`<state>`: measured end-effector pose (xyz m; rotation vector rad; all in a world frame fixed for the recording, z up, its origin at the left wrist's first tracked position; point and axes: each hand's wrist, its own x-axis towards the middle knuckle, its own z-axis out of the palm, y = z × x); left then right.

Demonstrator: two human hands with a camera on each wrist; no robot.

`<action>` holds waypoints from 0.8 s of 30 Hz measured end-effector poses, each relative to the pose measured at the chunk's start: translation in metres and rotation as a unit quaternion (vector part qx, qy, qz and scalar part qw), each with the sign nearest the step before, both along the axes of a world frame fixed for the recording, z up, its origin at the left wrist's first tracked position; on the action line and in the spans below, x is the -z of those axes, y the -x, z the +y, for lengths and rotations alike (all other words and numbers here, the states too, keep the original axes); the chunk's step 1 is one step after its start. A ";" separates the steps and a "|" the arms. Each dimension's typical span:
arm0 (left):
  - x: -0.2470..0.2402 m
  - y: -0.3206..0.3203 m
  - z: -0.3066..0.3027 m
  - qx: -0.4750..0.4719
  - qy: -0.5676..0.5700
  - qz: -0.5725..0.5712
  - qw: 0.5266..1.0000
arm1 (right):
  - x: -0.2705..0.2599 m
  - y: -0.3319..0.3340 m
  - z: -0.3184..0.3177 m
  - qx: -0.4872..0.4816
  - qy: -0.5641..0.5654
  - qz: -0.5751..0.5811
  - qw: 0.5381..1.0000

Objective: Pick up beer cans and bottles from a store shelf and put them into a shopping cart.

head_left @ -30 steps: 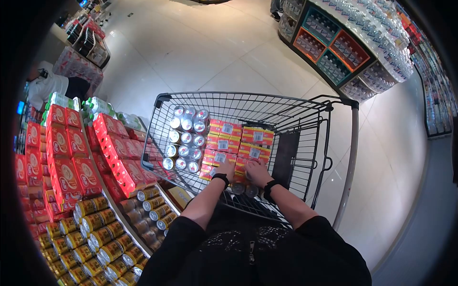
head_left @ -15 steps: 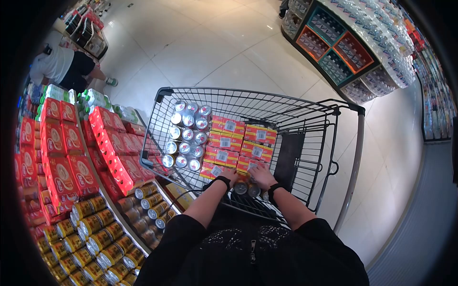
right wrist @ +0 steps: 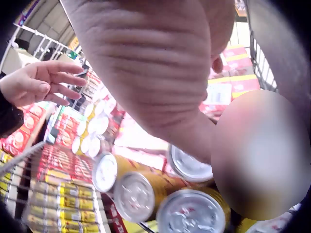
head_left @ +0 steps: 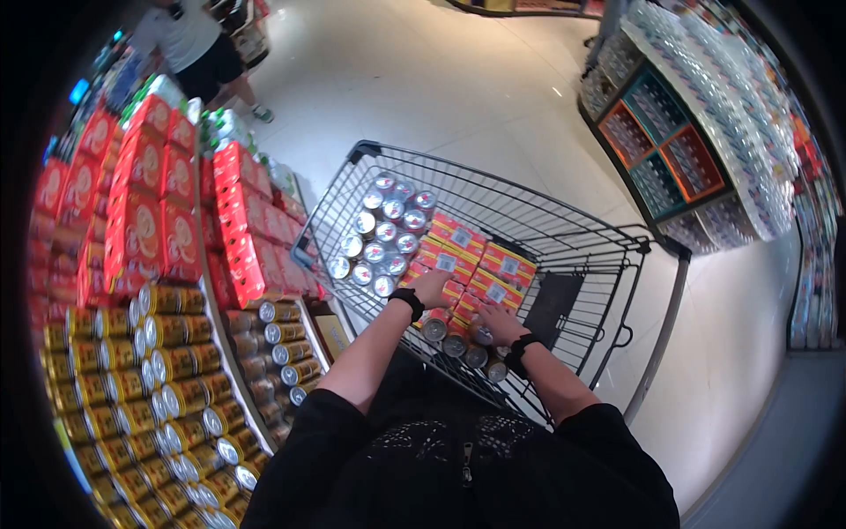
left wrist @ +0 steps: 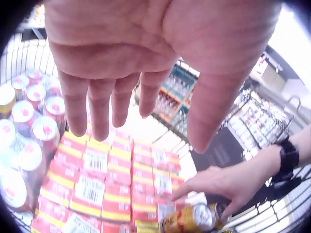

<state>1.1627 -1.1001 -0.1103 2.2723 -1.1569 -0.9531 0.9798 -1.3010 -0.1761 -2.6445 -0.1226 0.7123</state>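
Red and yellow boxes [head_left: 458,236] with barcode labels stand in rows inside the shopping cart [head_left: 493,181]. My left hand [head_left: 430,289] is over their near left part; in the left wrist view its palm [left wrist: 160,43] shows with fingers straight and apart, holding nothing. My right hand [head_left: 500,324] reaches over the near side of the boxes, fingers spread and fairly straight, close against a gold can [left wrist: 189,218]. Several gold cans [right wrist: 136,194] with silver ends lie in a row along the cart's near side, under and beside the right hand. Each wrist has a black band.
Shrink-wrapped cans [head_left: 385,231] fill the cart's left end. To the left rise stacks of red cartons [head_left: 145,220] and gold cans [head_left: 176,388]. A bottled-water display [head_left: 670,150] stands at right. A person in white [head_left: 181,40] is at upper left.
My hands, earlier close together over the near boxes, have moved apart, the left going further over the boxes. More gold cans show now. The head view has turned, tilting the cart.
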 end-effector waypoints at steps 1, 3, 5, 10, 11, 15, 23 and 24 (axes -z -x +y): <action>-0.028 -0.001 0.008 -0.045 0.023 -0.006 0.999 | -0.013 -0.011 -0.004 0.009 -0.004 0.036 0.999; -0.087 0.004 0.030 -0.136 0.069 -0.020 0.988 | -0.019 -0.028 -0.019 0.018 -0.035 0.058 0.998; -0.129 0.019 0.068 -0.182 0.130 -0.067 0.972 | -0.047 -0.051 -0.018 0.029 -0.016 0.005 0.999; -0.237 0.094 0.175 -0.298 0.148 -0.199 0.922 | -0.118 -0.109 -0.004 0.058 -0.127 -0.169 0.976; -0.253 0.117 0.195 -0.334 0.139 -0.221 0.906 | -0.136 -0.118 0.007 0.043 -0.157 -0.213 0.963; -0.295 0.211 0.266 -0.466 0.095 -0.314 0.822 | -0.233 -0.131 0.107 -0.031 -0.317 -0.264 0.910; -0.321 0.346 0.374 -0.684 -0.111 -0.462 0.554 | -0.352 -0.103 0.360 -0.342 -0.421 -0.260 0.799; -0.319 0.356 0.383 -0.702 -0.144 -0.464 0.521 | -0.361 -0.100 0.389 -0.363 -0.424 -0.260 0.788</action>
